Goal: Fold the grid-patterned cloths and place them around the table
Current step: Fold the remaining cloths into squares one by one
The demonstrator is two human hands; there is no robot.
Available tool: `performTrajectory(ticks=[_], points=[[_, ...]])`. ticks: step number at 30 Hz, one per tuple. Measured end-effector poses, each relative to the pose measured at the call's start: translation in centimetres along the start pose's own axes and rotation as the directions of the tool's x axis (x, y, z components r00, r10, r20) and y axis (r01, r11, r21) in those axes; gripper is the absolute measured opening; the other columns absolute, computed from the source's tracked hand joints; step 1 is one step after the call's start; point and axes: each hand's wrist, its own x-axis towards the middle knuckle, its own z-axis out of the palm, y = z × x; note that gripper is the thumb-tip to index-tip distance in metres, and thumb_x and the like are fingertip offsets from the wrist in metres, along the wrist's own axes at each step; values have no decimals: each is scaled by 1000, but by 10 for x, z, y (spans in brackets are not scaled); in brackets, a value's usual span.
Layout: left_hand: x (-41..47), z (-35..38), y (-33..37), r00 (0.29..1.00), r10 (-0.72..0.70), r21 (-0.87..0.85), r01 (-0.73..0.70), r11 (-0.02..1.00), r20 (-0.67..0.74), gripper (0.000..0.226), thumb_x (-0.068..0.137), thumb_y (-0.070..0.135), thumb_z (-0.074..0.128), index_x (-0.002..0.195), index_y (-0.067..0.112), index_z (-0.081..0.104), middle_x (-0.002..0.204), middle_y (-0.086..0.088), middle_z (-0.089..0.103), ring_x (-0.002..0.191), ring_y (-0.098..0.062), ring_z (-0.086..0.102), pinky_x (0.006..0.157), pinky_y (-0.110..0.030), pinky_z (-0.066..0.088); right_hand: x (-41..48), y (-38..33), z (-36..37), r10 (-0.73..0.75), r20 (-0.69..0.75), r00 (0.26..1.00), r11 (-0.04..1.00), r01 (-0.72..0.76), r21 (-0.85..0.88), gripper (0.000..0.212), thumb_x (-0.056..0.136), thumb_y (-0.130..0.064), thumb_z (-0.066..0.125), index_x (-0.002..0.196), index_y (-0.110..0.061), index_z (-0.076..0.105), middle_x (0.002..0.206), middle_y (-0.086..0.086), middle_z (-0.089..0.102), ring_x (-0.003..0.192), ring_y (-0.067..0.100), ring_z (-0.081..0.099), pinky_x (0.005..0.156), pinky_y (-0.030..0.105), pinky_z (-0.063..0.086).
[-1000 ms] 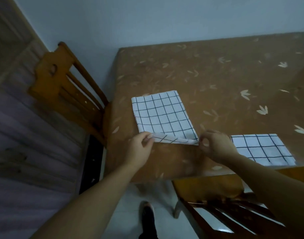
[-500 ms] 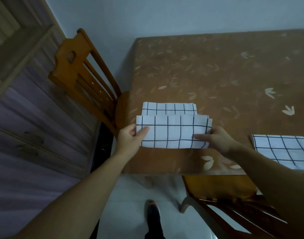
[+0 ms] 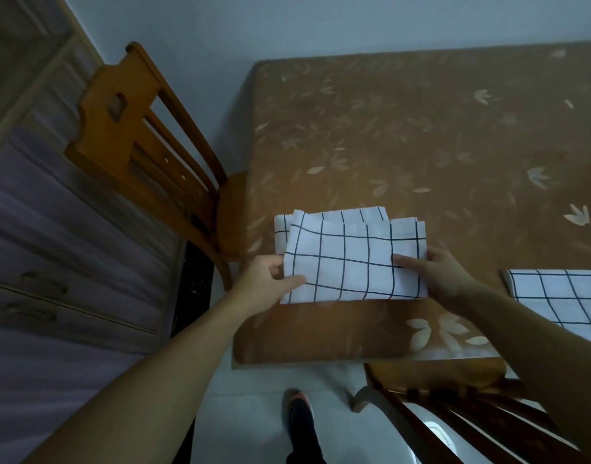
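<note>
A white cloth with a black grid (image 3: 351, 259) lies partly folded near the front left corner of the brown leaf-patterned table (image 3: 421, 135). Its near half is turned up over the far half, and the edges do not line up. My left hand (image 3: 269, 283) pinches the cloth's left edge, thumb on top. My right hand (image 3: 438, 276) holds the right edge, fingers lying over the top layer. A second grid cloth (image 3: 562, 296), folded flat, lies at the table's front edge on the right, partly behind my right forearm.
A wooden chair (image 3: 146, 149) stands at the table's left end, against a wooden cabinet (image 3: 36, 229). Another chair (image 3: 454, 406) is tucked under the near edge below my right arm. My shoe (image 3: 299, 410) shows on the pale floor.
Both hands have carried the cloth's near edge up and over toward the far edge, making a fold. The camera has moved closer and tilted.
</note>
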Motion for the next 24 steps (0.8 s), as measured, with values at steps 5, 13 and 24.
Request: performTrajectory(ticks=[5,13,24], points=[[9,-5,-6,997,-76,-11,76,997,7,42,82,38,75,118,20,64,114,1,70,102,-14,67,91,-42,56,6,-4,11,-71,-95,993,985,55,-163,22,88,-21,67,108,-13,62,98,1,67,89,19,66,76,34,52],[6,-6,-6,996,-81,119,85,989,-32,37,92,25,66,125,11,58,117,-20,64,111,-31,60,90,-35,49,10,-17,33,-155,-122,980,954,116,-278,15,89,-27,65,100,-17,63,86,-7,64,78,7,62,59,20,45],[10,-21,-24,975,-97,217,140,966,-198,19,98,35,52,89,18,52,82,-10,62,73,-24,63,64,-41,56,23,-14,48,-21,-65,998,911,-8,-412,15,86,-14,63,99,-7,65,90,7,66,75,16,61,56,24,43]])
